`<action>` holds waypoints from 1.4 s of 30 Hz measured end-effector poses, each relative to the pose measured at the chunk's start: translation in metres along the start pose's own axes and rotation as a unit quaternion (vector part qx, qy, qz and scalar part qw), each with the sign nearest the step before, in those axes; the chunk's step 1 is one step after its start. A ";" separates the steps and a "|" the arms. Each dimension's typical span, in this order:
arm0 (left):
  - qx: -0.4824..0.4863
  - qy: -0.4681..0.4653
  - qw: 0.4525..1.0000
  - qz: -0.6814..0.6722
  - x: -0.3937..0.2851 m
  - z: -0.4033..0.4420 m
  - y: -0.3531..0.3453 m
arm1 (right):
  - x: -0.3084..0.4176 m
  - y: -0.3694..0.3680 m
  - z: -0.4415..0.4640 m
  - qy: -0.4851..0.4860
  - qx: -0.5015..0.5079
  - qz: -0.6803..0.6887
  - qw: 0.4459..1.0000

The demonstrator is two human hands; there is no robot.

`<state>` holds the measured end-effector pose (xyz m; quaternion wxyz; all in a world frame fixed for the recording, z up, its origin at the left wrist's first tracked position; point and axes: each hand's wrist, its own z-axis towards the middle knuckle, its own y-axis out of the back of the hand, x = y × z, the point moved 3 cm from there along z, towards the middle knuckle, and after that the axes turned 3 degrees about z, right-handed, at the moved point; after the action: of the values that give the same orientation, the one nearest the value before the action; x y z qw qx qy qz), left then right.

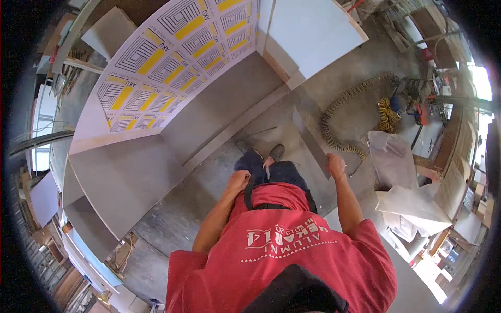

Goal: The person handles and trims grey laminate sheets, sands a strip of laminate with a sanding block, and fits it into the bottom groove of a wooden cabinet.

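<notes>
My right hand [336,166] is closed at the near end of a long, narrow grey strip of board [310,136], which slants away over the floor. My left hand [239,180] is a loosely closed fist beside my left hip, near a dark strap [248,196]. Whether anything is inside that fist is hidden. Ahead of me stands a large grey cabinet-like box [224,99]. A curved white panel printed with yellow and black patterns [167,57] forms its far left side. A plain white panel [313,39] adjoins it at the upper right.
A coiled air hose [327,122] lies on the concrete floor to the right, with a yellow coiled hose [387,116] beyond it. Crumpled plastic wrapping [391,156] and pale sheets [417,208] are nearer me. A grey board [122,182] stands at the left.
</notes>
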<state>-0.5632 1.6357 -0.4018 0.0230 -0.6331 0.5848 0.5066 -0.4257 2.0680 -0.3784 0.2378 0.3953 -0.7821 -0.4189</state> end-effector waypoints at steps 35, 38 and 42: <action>-0.130 -0.018 0.990 0.052 0.258 0.618 -0.150 | 0.066 -0.205 0.575 0.261 -0.263 -0.007 0.929; -0.216 -0.069 0.974 -0.026 0.273 0.654 -0.193 | 0.070 -0.220 0.589 0.261 -0.299 -0.023 0.917; -0.201 -0.067 0.972 -0.098 0.255 0.677 -0.240 | 0.072 -0.229 0.591 0.234 -0.299 0.006 0.925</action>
<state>-0.8464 1.9488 -1.0361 -0.0160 -0.6435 0.4030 0.6506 -0.7862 2.2084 -0.8857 0.5239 0.3873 -0.5451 -0.5276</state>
